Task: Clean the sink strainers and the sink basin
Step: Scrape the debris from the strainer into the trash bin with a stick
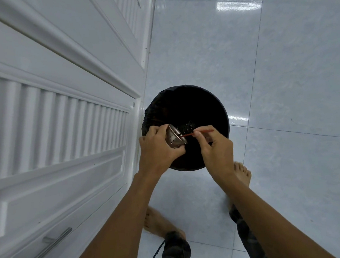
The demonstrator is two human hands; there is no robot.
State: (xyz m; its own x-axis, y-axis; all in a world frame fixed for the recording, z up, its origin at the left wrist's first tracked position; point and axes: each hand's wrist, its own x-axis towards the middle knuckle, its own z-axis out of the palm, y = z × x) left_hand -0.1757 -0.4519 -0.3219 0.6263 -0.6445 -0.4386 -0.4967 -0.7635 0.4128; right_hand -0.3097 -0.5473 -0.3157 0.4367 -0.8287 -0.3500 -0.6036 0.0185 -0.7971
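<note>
My left hand grips a metal sink strainer, a perforated steel cup tilted on its side with its mouth facing right, over a black trash bin. My right hand pinches a thin red stick whose tip reaches into the strainer's mouth. Dark scraps of waste lie inside the bin just beyond the strainer. Both hands hover above the near half of the bin. No sink is in view.
White cabinet doors with slatted panels and steel bar handles fill the left side, close to the bin. Glossy pale floor tiles spread to the right and beyond. My bare feet stand just below the bin.
</note>
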